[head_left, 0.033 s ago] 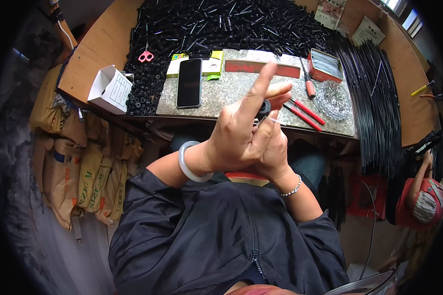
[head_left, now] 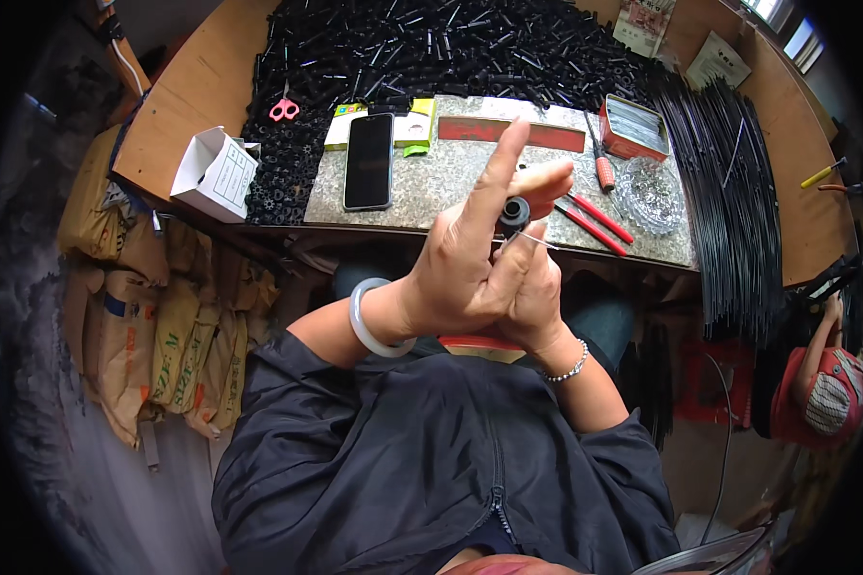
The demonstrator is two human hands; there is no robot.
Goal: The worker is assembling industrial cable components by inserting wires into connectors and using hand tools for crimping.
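In front of my chest, just short of the table's near edge, my two hands meet. My left hand [head_left: 460, 264], with a pale bangle on the wrist, is closed with its index finger raised. A small black tube [head_left: 514, 212] shows its round hollow end between the fingers; the rest of it is hidden. Behind and below it my right hand [head_left: 539, 299], wearing a beaded bracelet, is closed against the left. A thin metal wire or pin [head_left: 545, 242] sticks out to the right beside the thumbs. Which hand grips it I cannot tell.
On the stone-like board [head_left: 321, 187] lie a phone [head_left: 369, 163], red-handled pliers [head_left: 594, 228], a red-handled screwdriver [head_left: 604, 172], a glass dish [head_left: 650, 195] and a tin [head_left: 635, 127]. Black parts [head_left: 431, 48] heap behind; long black rods [head_left: 729, 201] lie right. A white box [head_left: 216, 177] stands left.
The black tube has tilted so its hollow end faces up more. The thin wire sticks out farther right. My left index finger has shifted slightly left; both wrists stay put.
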